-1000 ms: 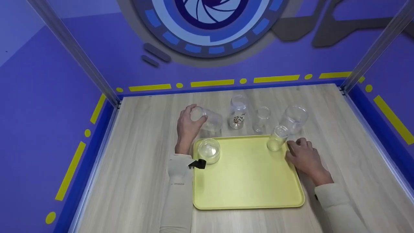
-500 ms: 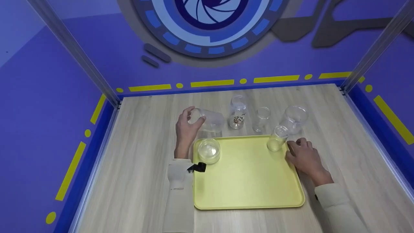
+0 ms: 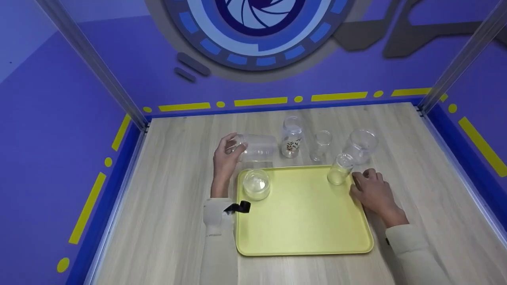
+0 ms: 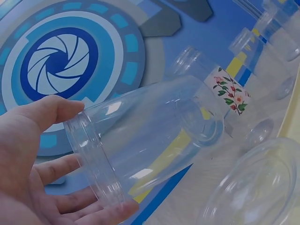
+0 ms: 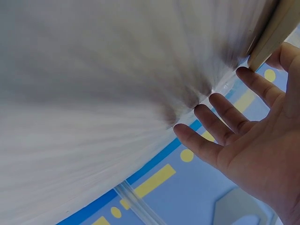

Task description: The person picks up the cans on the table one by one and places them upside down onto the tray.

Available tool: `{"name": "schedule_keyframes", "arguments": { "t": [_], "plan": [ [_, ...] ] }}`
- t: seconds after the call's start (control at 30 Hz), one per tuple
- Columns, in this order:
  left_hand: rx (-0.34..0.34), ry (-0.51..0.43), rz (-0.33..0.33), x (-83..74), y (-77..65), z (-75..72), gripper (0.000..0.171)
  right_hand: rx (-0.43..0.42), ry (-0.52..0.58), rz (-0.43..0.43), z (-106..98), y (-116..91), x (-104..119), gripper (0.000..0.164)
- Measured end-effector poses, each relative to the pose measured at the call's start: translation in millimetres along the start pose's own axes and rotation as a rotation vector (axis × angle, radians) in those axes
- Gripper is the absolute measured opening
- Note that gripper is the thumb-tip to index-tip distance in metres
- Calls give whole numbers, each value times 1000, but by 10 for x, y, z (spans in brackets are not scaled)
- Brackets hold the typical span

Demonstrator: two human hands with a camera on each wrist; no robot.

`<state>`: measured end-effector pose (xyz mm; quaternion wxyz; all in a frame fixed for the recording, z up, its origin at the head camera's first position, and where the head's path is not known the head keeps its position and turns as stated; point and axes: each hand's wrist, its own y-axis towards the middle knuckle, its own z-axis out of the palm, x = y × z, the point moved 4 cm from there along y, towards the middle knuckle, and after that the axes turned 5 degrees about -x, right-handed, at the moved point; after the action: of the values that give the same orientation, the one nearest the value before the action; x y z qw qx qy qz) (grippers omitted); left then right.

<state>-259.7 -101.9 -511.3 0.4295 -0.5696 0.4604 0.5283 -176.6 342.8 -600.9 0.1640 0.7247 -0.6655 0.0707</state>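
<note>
Where the sideways jar [image 3: 259, 148] ends, the left grip [image 3: 226, 157] clasps it.

The far side is closed off by a purple-blue back wall [image 3: 142, 73], on which a round emblem [image 3: 257, 23] with pale, swirling blades is printed. Two slanted grey bars [image 3: 193, 63] are shown at its lower left. Yellow stripes [image 3: 260, 101] and dots [image 3: 298, 99] are run low across the wall and are repeated on the left side wall [image 3: 39, 126] and right side wall [image 3: 483, 87]. The corners are lined by a left metal post [image 3: 93, 67] and a right metal post [image 3: 464, 59]
</note>
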Motion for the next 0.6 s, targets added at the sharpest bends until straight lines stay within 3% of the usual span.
{"name": "schedule_keyframes", "arguments": {
  "t": [0.17,0.6],
  "plan": [
    [2,-95,-59,35,-50,2,57,5,3,-2,-13,-4,10,41],
    [31,-179,-81,34,-205,-1,55,18,-1,10,-12,2,13,42]
  ]
}}
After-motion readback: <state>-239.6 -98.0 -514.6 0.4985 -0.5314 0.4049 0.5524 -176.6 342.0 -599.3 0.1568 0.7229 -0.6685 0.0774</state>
